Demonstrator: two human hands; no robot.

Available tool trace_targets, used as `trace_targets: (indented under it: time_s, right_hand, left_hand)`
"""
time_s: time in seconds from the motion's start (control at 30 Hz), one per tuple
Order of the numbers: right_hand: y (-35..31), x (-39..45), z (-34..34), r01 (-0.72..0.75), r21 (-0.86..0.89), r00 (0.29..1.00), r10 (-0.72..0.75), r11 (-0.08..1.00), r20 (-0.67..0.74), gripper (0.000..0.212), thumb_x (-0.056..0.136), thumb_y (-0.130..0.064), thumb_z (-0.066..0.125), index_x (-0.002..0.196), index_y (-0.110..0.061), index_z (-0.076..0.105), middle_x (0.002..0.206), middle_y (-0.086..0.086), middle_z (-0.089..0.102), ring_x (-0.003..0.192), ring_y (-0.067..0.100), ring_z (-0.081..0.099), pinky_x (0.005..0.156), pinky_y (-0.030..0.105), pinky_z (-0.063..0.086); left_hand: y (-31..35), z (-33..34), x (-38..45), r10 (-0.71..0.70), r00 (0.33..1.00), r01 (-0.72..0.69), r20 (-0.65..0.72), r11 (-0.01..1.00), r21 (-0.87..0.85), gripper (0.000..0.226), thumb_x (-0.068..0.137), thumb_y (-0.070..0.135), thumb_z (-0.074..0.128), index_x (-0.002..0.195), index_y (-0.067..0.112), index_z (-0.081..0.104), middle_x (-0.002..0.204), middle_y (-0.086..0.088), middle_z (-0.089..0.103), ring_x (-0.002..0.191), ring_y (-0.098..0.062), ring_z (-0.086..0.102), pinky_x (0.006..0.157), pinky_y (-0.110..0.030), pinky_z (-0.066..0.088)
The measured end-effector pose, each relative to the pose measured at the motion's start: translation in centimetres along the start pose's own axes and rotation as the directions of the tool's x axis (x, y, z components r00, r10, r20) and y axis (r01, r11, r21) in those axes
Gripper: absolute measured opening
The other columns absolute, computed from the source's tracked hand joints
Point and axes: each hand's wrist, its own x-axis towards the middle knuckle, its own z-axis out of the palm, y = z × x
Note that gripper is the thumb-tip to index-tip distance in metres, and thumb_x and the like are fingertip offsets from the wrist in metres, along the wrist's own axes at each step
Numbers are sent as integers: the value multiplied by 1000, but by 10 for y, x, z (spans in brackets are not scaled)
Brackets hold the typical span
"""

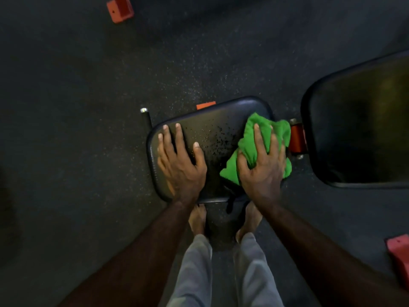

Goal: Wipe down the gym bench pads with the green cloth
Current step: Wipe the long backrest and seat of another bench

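Note:
A black seat pad [217, 120] of the gym bench lies below me, speckled with wet droplets in its middle. My left hand [180, 160] rests flat on the pad's left side, fingers spread and straight. My right hand [263, 165] presses the bunched green cloth [276, 131] onto the pad's right end, fingers curled into its folds. The larger black back pad [358, 129] stands to the right, apart from the seat pad.
An orange frame joint [297, 140] links the two pads. Orange frame feet sit at the far left [120, 8] and near right [400, 255]. A black handle with a metal tip [146, 117] pokes out left of the seat. My bare feet [198, 220] stand on dark rubber floor.

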Motion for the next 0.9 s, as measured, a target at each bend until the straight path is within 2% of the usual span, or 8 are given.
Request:
trace_targets:
  time_s: [0.17, 0.4, 0.47, 0.53, 0.6, 0.7, 0.8, 0.9]
  right_hand:
    - [44, -14, -19, 334, -137, 937, -312, 933, 158, 88, 86, -64, 51, 164, -39, 21, 171, 5, 18, 155, 43, 19, 113, 68, 35]
    - [-32, 30, 4, -169, 36, 983, 171, 985, -63, 84, 86, -62, 46, 162, -46, 16, 170, 10, 19, 152, 42, 20, 119, 66, 23]
    - [-27, 2, 9, 122, -87, 992, -120, 989, 31, 87, 83, -62, 50, 163, -46, 18, 172, 5, 15, 156, 43, 11, 117, 69, 18]
    - [1, -11, 1, 440, -178, 895, -415, 880, 162, 90, 83, -67, 53, 163, -44, 20, 172, 2, 17, 157, 43, 9, 117, 73, 22]
    - [22, 13, -9, 541, -212, 839, -505, 814, 203, 93, 82, -72, 54, 163, -43, 20, 171, 1, 20, 157, 41, 13, 115, 71, 27]
    - [14, 69, -15, 247, -84, 969, -247, 965, 13, 89, 85, -66, 58, 163, -38, 25, 166, 13, 29, 151, 41, 29, 117, 56, 34]
    - [-17, 73, -2, -47, 72, 989, 56, 996, -138, 83, 89, -61, 53, 163, -33, 29, 162, 22, 33, 147, 44, 35, 120, 55, 31]
    - [-19, 23, 1, 295, -141, 955, -289, 945, 63, 87, 85, -64, 54, 163, -41, 23, 170, 9, 22, 154, 44, 19, 119, 67, 22]
  left_hand:
    - [-1, 2, -1, -11, 1000, 11, -12, 1000, 10, 65, 102, 41, 54, 160, 21, 34, 170, -4, 25, 156, -25, 21, 120, -50, 25]
    - [-2, 7, -2, -18, 1000, 19, -17, 998, 62, 65, 102, 43, 49, 161, 22, 31, 171, -4, 22, 156, -27, 20, 119, -51, 25]
    - [-2, 7, -1, -12, 1000, 13, -14, 998, 60, 66, 101, 44, 48, 161, 22, 32, 170, -5, 23, 156, -27, 21, 119, -52, 26]
    - [-1, 6, -1, -11, 1000, 12, -10, 998, 63, 66, 101, 44, 47, 161, 21, 33, 170, -5, 24, 156, -27, 22, 119, -53, 27]
    - [-1, 6, -2, -19, 1000, 20, -17, 997, 70, 66, 101, 43, 47, 161, 21, 33, 170, -5, 24, 156, -26, 21, 118, -52, 27]
    - [-1, 7, -2, -5, 1000, 8, -27, 996, 85, 66, 101, 43, 48, 161, 21, 32, 170, -4, 23, 157, -25, 21, 119, -50, 26]
    - [-2, 8, -2, -8, 999, 12, -35, 993, 115, 65, 102, 43, 47, 161, 20, 32, 170, -4, 23, 157, -25, 21, 119, -49, 27]
    - [-1, 8, -2, -6, 999, 10, -34, 994, 112, 66, 100, 42, 48, 161, 19, 34, 169, -6, 26, 156, -27, 23, 119, -52, 30]
